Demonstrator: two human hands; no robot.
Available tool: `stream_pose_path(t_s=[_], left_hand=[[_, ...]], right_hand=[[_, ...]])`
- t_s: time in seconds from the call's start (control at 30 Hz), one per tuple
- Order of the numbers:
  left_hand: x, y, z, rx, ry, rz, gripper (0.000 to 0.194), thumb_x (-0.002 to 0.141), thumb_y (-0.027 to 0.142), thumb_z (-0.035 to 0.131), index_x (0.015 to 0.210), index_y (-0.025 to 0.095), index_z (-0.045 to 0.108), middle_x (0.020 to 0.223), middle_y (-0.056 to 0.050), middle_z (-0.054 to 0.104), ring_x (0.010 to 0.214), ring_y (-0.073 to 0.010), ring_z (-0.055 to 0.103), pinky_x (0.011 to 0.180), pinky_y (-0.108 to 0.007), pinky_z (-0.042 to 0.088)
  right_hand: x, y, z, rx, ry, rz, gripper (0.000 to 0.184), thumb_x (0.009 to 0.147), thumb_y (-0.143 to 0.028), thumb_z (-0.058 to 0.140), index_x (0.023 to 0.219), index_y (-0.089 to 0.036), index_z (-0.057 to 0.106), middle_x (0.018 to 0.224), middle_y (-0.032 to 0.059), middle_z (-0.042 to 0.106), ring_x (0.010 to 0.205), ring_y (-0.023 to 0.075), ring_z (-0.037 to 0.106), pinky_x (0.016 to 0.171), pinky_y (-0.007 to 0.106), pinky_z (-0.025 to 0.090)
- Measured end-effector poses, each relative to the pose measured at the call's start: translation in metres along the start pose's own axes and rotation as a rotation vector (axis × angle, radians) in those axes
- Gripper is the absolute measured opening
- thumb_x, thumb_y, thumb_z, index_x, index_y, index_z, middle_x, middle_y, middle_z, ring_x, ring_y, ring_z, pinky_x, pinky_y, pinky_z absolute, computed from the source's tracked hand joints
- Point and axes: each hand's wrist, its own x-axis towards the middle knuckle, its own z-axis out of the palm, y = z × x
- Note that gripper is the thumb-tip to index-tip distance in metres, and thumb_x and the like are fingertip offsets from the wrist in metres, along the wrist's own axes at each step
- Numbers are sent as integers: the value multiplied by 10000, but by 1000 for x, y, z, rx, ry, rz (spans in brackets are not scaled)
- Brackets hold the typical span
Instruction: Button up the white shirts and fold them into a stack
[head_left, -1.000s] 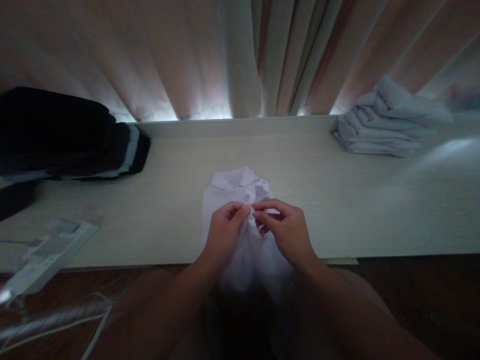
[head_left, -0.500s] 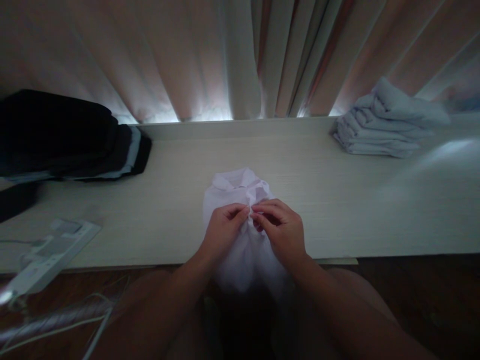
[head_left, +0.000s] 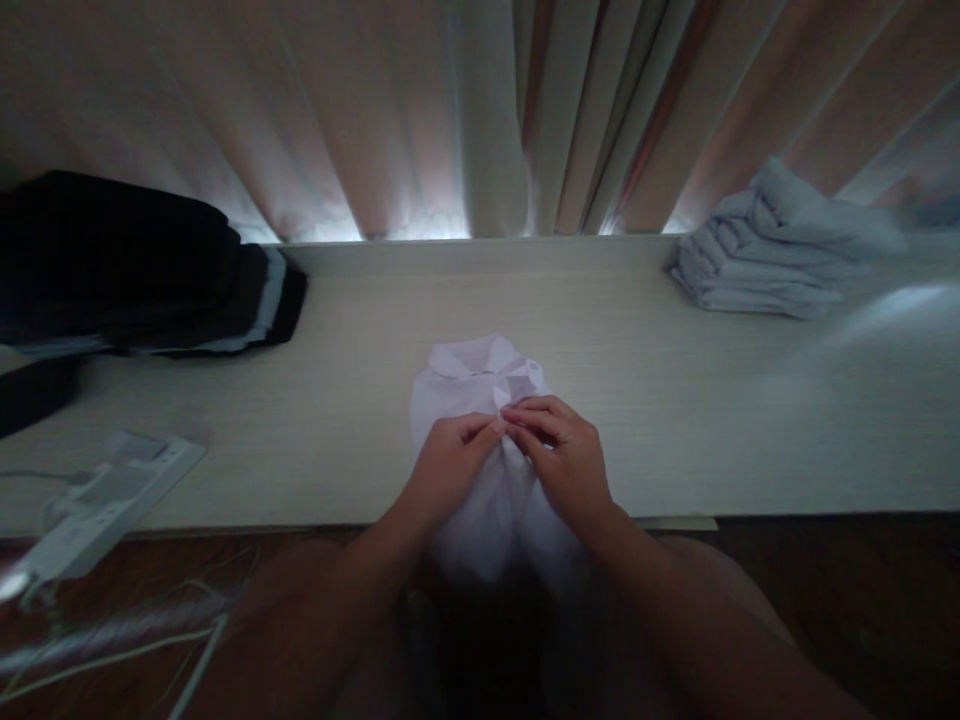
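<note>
A white collared shirt [head_left: 444,395] lies on the pale table, its collar toward the window and its lower part hanging over the front edge. My left hand [head_left: 454,455] pinches the shirt's front placket between thumb and fingers. Close beside it, my right hand [head_left: 559,445] is closed on the same strip of cloth, fingertips nearly touching the left ones. Any button between the fingertips is hidden. Right of the collar, the front edge is turned up and shows a greyish patch.
A pile of dark folded clothes [head_left: 127,265] sits at the left of the table [head_left: 337,400]. Folded white garments [head_left: 772,250] are stacked at the back right. A white power strip [head_left: 112,505] with cords juts over the front left edge. Curtains [head_left: 375,110] hang behind.
Both hands stay at the placket, with small shifts of the fingers; the left fingertips sit slightly lower. The view has moved a little.
</note>
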Motion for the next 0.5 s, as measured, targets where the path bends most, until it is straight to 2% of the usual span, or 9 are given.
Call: stream_pose_path(t_s=[0.2,0.33,0.5], left_hand=[[-1,3,-1,34,26,1,249,899,325,576,847,212,792,816,-32,755,795,-204,663,727,-274,475],[-1,3,1,13,-5,24,245,907,339,582,934,223,796,905,-41,772,858,-217,684,773,-282,483],[-2,4,1,19,-31,-19,206,886,284,613,949,210,795,893,-37,775,846,-211,696,756,-271,496]], right_hand=[[2,4,-4,177,-42,145,134,861,-261,669,945,-229,769,1013,56,702,799,164,672,715,302,558],[6,6,-8,202,-71,217,140,824,-294,706,919,-198,743,907,47,713,689,147,655,633,278,534],[9,6,-13,161,-113,275,162,802,-296,715,920,-185,729,854,48,727,683,154,655,619,270,520]])
